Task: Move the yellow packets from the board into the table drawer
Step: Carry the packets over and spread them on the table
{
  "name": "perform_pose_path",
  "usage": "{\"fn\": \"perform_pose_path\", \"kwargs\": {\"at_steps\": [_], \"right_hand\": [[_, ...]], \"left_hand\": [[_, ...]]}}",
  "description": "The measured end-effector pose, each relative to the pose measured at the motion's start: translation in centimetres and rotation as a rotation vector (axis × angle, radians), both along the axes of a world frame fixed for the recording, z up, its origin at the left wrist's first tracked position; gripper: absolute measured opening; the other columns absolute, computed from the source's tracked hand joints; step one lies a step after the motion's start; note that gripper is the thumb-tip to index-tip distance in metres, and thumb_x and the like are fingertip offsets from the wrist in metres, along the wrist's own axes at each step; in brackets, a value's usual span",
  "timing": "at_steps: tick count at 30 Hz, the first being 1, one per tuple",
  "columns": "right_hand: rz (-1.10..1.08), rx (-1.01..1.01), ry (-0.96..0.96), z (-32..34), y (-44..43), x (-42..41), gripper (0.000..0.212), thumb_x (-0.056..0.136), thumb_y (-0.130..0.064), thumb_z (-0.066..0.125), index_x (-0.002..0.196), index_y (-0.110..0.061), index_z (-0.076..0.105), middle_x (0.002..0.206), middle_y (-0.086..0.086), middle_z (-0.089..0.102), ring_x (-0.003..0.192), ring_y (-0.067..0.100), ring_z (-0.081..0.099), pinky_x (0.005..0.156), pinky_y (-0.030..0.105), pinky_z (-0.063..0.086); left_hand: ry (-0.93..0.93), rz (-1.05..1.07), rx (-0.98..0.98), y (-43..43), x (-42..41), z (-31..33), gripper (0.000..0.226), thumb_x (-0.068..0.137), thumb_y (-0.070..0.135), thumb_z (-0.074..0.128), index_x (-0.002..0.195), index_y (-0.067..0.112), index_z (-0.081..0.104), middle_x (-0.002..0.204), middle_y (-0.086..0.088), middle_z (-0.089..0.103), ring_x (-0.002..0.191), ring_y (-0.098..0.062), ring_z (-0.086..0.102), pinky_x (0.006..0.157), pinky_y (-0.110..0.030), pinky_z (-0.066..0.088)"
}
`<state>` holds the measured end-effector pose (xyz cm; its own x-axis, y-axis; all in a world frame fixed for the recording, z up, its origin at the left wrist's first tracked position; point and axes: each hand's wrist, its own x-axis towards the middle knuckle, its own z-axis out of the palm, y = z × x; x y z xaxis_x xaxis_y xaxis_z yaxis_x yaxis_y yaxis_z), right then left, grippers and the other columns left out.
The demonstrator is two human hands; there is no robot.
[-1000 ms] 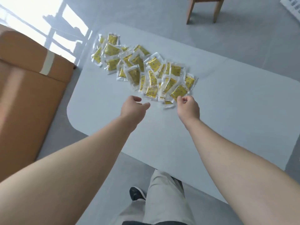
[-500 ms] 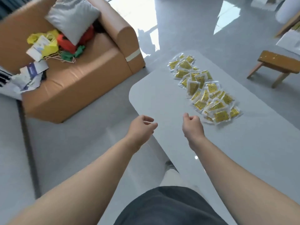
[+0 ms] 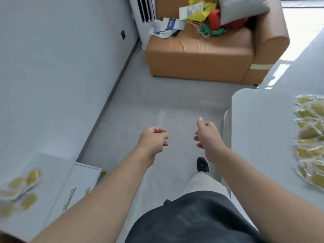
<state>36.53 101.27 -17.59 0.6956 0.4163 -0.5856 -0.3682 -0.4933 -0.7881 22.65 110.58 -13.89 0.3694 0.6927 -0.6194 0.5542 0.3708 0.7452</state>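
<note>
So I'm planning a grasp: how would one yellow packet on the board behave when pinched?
Probably light and floppy: the yellow packets look like thin, flat pouches. Likely slippery: their film looks glossy, and they overlap loosely on the smooth board, so a push may shift several.

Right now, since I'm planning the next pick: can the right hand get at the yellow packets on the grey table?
Probably yes. The right hand hangs empty over the floor, just beside the table edge, and only bare tabletop lies between it and the yellow packets; nothing blocks a sideways reach.
</note>
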Motion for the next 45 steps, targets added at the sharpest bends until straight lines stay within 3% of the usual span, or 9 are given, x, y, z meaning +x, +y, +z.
{"fn": "perform_pose_path", "kwargs": {"at_steps": [10,15,22,27,35,41,45], "right_hand": [[0.474,-0.037,-0.018,1.0,9.1,-12.8,0.042,0.105,-0.049,0.035,0.113,-0.011,0.049,0.092,0.002,0.051,0.083,0.023,0.052,0.073,0.035,0.044],[0.643,-0.084,0.009,0.0,14.2,-17.9,0.039,0.104,-0.049,0.036,0.112,-0.013,0.050,0.090,0.002,0.053,0.082,0.023,0.054,0.080,0.038,0.047],[0.773,-0.119,0.119,-2.0,22.0,-23.4,0.055,0.107,-0.039,0.037,0.133,0.009,0.044,0.075,0.002,0.042,0.082,0.023,0.042,0.066,0.033,0.037],[0.863,-0.161,0.150,-2.1,29.3,-26.9,0.051,0.105,-0.043,0.036,0.127,0.002,0.048,0.085,0.004,0.048,0.081,0.022,0.048,0.071,0.035,0.042],[1.008,-0.193,0.103,-1.1,38.2,-32.5,0.050,0.104,-0.042,0.037,0.126,0.002,0.049,0.089,0.005,0.049,0.082,0.022,0.048,0.073,0.036,0.042],[1.040,-0.220,0.081,-0.9,42.5,-38.8,0.049,0.105,-0.043,0.037,0.124,0.000,0.050,0.082,0.002,0.050,0.084,0.022,0.048,0.074,0.036,0.042],[1.017,-0.241,0.047,-1.4,44.8,-44.8,0.041,0.105,-0.046,0.038,0.120,-0.011,0.054,0.092,0.003,0.056,0.088,0.021,0.057,0.083,0.037,0.051]], "left_hand": [[-0.099,0.508,0.016,3.1,-15.4,0.3,0.009,0.093,0.013,0.065,0.102,0.016,0.063,0.101,-0.004,0.068,0.078,-0.017,0.068,0.076,-0.033,0.050],[-0.088,0.745,-0.019,5.8,-21.6,-1.2,0.010,0.092,0.011,0.064,0.100,0.017,0.064,0.101,-0.005,0.071,0.079,-0.017,0.070,0.075,-0.033,0.051],[-0.036,0.981,-0.085,12.4,-28.5,-2.8,0.007,0.094,0.011,0.063,0.098,0.016,0.065,0.095,-0.003,0.070,0.077,-0.019,0.068,0.065,-0.028,0.049],[0.003,1.045,-0.106,18.5,-31.6,-2.6,0.006,0.095,0.011,0.062,0.096,0.016,0.064,0.096,-0.004,0.070,0.078,-0.020,0.068,0.070,-0.031,0.049],[-0.095,1.189,-0.112,25.4,-36.3,-1.6,0.003,0.097,0.013,0.063,0.098,0.016,0.064,0.098,-0.004,0.070,0.084,-0.022,0.070,0.074,-0.033,0.052],[-0.145,1.236,-0.128,28.4,-43.5,-2.4,0.009,0.097,0.014,0.063,0.106,0.015,0.065,0.099,-0.004,0.071,0.087,-0.021,0.071,0.075,-0.033,0.053],[-0.180,1.247,-0.147,30.7,-50.2,-4.0,0.013,0.098,0.014,0.062,0.111,0.014,0.066,0.099,-0.003,0.072,0.087,-0.021,0.072,0.072,-0.031,0.054]]}}
